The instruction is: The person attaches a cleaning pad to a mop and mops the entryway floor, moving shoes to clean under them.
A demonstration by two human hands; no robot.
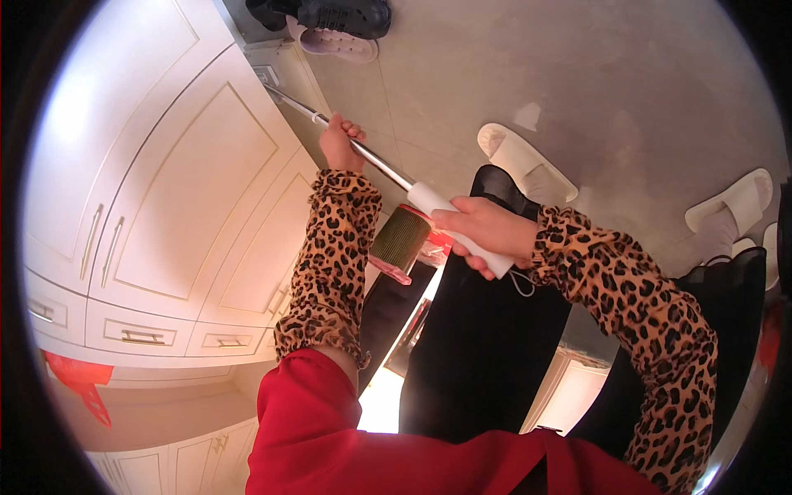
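Observation:
A long silver metal pole (382, 166) with a white grip (425, 198) slants from the middle of the view toward the upper left. My left hand (340, 142) is closed around the metal shaft, farther along it. Wrapped around the white grip is my right hand (488, 227), and a thin cord loop (523, 285) hangs from the grip's end. The pole's far end reaches the floor-level corner by the cabinets, where a small pale fitting (266, 75) shows. I cannot make out what the pole ends in.
White cabinets (190, 190) with metal handles line the left. Beneath the pole stands a ribbed dark bin (401, 237) with a pinkish bag. Dark and pale shoes (338, 41) lie at the top. White slippers (528, 161) are on feet on the grey floor (627, 91). A red bag (78, 375) hangs lower left.

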